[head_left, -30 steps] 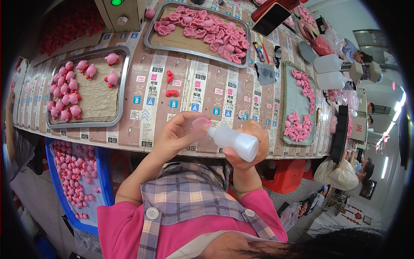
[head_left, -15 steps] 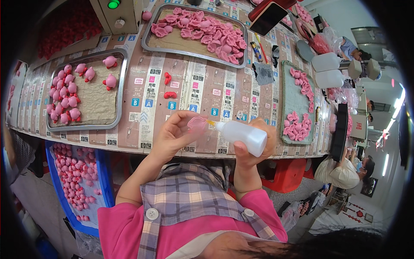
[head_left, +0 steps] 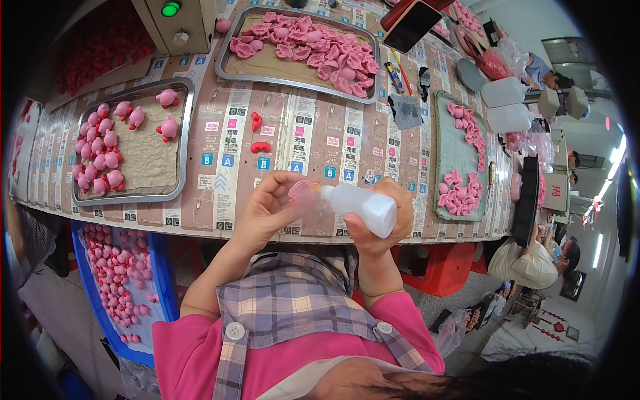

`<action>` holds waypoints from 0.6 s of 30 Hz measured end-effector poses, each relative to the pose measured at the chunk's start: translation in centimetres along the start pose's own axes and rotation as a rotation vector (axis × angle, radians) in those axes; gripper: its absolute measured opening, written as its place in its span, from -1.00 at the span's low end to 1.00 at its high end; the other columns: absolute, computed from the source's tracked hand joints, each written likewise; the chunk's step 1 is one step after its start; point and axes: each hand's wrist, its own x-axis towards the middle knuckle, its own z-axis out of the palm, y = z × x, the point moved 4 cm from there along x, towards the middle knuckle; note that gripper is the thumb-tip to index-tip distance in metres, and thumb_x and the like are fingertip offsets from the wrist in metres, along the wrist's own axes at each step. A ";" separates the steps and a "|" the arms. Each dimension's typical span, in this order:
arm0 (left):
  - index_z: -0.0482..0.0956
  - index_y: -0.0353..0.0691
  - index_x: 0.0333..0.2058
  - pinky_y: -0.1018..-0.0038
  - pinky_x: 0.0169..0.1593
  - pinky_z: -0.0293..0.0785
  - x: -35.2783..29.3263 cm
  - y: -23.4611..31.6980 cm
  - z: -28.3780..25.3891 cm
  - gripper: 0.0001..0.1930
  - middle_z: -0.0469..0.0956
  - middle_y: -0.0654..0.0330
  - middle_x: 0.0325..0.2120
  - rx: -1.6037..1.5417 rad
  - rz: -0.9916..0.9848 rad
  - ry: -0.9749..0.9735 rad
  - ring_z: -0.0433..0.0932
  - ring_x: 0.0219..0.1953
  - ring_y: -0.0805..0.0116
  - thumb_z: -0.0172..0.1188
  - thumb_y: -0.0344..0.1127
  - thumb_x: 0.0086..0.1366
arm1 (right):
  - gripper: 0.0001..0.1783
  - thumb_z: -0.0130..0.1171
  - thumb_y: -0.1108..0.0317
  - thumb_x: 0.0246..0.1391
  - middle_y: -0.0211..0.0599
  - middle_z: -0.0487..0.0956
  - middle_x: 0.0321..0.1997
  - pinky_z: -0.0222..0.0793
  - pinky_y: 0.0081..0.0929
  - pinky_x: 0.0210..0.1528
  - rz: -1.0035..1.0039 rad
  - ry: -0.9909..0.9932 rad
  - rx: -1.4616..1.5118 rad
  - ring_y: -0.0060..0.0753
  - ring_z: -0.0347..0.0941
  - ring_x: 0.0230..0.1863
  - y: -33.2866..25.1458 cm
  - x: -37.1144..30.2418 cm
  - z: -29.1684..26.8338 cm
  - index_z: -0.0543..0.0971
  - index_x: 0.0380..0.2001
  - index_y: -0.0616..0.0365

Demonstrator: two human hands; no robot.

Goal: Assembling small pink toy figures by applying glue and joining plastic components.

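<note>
My left hand (head_left: 268, 208) is closed around a thin pink shell-like piece (head_left: 304, 191), pinched between thumb and fingers. In my right hand (head_left: 381, 223) is a translucent white squeeze bottle (head_left: 360, 205), tilted with its nozzle pointing left. The yellowish nozzle tip reaches the pink piece; whether they touch I cannot tell. Beyond my hands, two small red parts (head_left: 261, 147) lie on the printed table covering. A metal tray (head_left: 190, 143) at the left carries several round pink figures with red feet (head_left: 100, 150).
A far metal tray (head_left: 223, 70) holds pink shell pieces (head_left: 327, 53); a green tray (head_left: 460, 167) at the right holds more. A blue crate (head_left: 167, 287) of pink-and-red figures stands below the table's left edge. A black phone (head_left: 413, 27), pens and a red stool (head_left: 443, 270) are nearby.
My right hand has shifted left with the squeeze bottle, bringing its nozzle closer over the pink piece. My left hand stays almost in place, still holding that piece.
</note>
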 end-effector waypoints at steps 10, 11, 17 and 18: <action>0.25 -0.27 -0.15 0.50 -0.05 0.35 -0.2 0.1 -0.4 -0.57 0.38 0.06 -0.14 0.028 0.015 0.078 0.42 -0.14 0.38 0.18 -0.50 -0.03 | -0.53 0.34 0.18 -0.35 -0.30 0.42 -0.58 0.20 -0.51 -0.60 -0.001 0.069 0.045 -0.36 0.31 -0.64 0.2 -0.4 -1.3 0.38 -0.40 0.21; 0.25 -0.27 -0.15 0.50 -0.05 0.35 -0.1 0.0 -0.3 -0.57 0.38 0.06 -0.14 0.027 0.012 0.073 0.42 -0.14 0.38 0.18 -0.50 -0.03 | -0.51 0.34 0.17 -0.34 -0.29 0.41 -0.59 0.20 -0.51 -0.60 0.068 0.135 0.138 -0.36 0.30 -0.63 0.6 -0.7 -1.7 0.37 -0.39 0.22; 0.24 -0.28 -0.14 0.49 -0.05 0.36 0.0 0.1 -0.2 -0.56 0.36 0.03 -0.12 0.058 0.012 0.077 0.40 -0.13 0.37 0.18 -0.50 -0.03 | -0.48 0.34 0.14 -0.34 -0.28 0.39 -0.59 0.20 -0.50 -0.60 0.032 0.083 0.001 -0.36 0.31 -0.61 0.9 -1.0 -1.5 0.35 -0.39 0.23; 0.24 -0.28 -0.14 0.48 -0.05 0.36 0.0 0.0 -0.2 -0.56 0.36 0.03 -0.12 0.055 0.018 0.072 0.40 -0.12 0.37 0.18 -0.50 -0.03 | -0.48 0.34 0.14 -0.34 -0.28 0.39 -0.59 0.20 -0.50 -0.60 0.032 0.084 0.000 -0.36 0.31 -0.61 1.0 -1.0 -1.5 0.35 -0.39 0.23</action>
